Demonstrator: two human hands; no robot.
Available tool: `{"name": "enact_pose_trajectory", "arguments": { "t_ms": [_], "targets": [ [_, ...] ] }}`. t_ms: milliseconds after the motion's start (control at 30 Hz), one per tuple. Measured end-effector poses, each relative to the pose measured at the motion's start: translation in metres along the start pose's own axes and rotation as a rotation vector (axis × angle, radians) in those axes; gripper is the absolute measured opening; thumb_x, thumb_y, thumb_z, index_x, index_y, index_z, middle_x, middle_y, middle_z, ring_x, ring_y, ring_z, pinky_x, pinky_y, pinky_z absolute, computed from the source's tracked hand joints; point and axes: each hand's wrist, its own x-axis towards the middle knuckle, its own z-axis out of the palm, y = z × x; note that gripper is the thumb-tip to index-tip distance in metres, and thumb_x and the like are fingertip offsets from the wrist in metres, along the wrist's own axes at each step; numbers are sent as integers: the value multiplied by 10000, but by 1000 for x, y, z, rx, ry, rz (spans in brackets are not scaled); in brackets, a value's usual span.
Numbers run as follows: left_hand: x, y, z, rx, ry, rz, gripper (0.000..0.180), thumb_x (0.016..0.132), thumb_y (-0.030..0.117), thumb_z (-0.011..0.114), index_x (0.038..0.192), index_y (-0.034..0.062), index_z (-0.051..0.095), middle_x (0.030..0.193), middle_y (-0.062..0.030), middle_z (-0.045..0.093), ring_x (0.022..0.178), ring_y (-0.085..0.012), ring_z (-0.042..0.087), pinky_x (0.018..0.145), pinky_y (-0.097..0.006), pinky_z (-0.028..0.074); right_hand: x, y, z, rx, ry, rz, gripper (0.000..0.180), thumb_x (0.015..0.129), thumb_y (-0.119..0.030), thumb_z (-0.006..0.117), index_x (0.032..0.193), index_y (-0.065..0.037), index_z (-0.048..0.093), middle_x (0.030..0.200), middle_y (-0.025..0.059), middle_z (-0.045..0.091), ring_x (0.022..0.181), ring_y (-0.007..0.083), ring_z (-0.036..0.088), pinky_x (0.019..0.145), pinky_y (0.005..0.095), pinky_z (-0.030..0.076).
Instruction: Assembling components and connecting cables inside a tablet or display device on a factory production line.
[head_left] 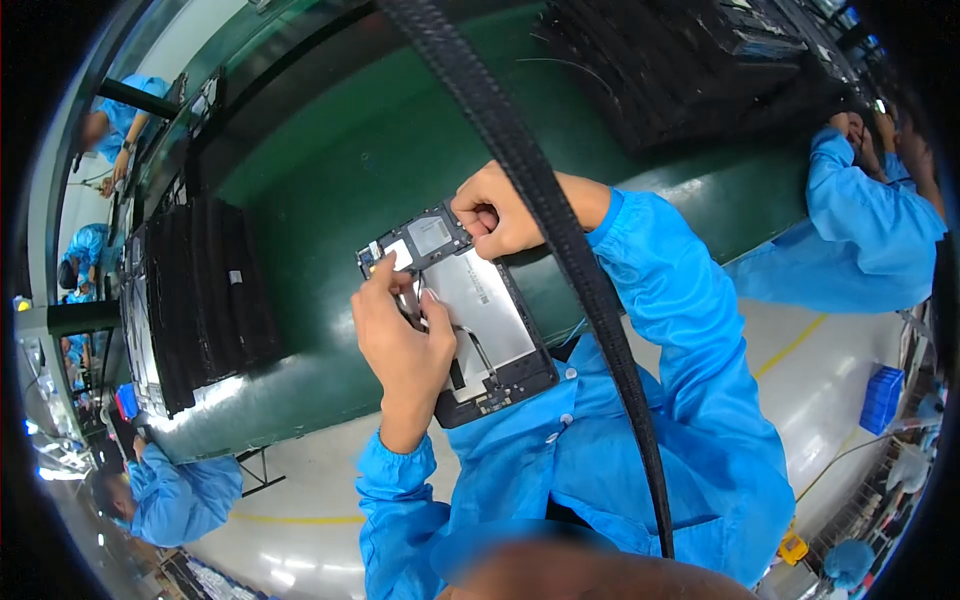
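Seen from above through a fisheye lens: two bare hands in bright blue sleeves working on an opened tablet chassis (470,320), held at picture centre above the near edge of a green worktop (330,170). Long axis of the chassis running from 11 o'clock down to 5 o'clock, silver inner plate facing up, dark frame around it. Left hand (400,340) laid over the chassis's left edge at about 8 o'clock from its middle, grip closed around that edge, index finger stretched toward a small component near the top corner. Right hand (500,215) at the chassis's upper end, roughly 1 o'clock from its middle, fingers curled and pinching the top corner; whether something small sits between the fingertips cannot be told. Both hands touching the chassis, left nearer the middle. Black strap (560,250) crossing the view diagonally in front. Stacks of dark trays (200,300) at 9 o'clock and at 1 o'clock; co-workers in blue at the rim.
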Motion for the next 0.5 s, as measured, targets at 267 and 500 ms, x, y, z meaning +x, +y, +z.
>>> {"name": "enact_pose_trajectory", "arguments": {
  "t_ms": [267, 500],
  "targets": [
    [9, -1, -1, 108, 56, 136, 628, 821, -72, 649, 1441, 6, 705, 1348, -208, 670, 1200, -404, 641, 1077, -503, 525, -2, -3, -2, 18, -15, 33, 237, 794, -99, 809, 740, -17, 594, 686, 48, 556, 638, 148, 504, 589, 355, 406],
    [15, 4, 7, 114, -160, 275, 519, 866, -36, 671, 1340, 111, 823, 1346, -167, 703, 1225, -404, 633, 1105, -504, 507, -3, 1, -1, 43, 36, -39, 233, 761, -182, 847, 741, -12, 689, 657, 123, 664, 604, 245, 628, 582, 414, 478]
  ]
}}
